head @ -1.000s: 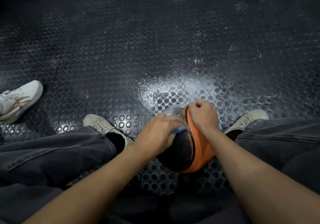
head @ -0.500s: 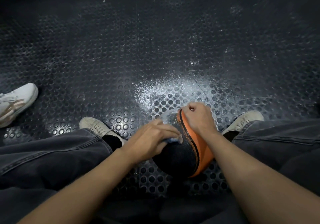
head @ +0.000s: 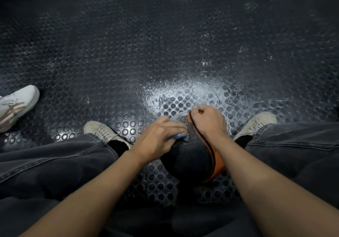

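Down between the knees, grips a black-and-orange basketball (head: 190, 156) with the right hand (head: 209, 121), fingers curled over the top of its orange panel, ball held low over the studded rubber floor (head: 110, 53). Presses a blue cloth (head: 178, 136) against the ball's black panel with the left hand (head: 159, 137), fingers bent around the cloth and hiding most of it. Further out, shows beige sneakers (head: 100, 129) and dark jeans (head: 55, 159) on either side, a white speckled patch (head: 183, 90) on the floor just beyond the ball, and another person's white sneaker (head: 16, 104) at far left.
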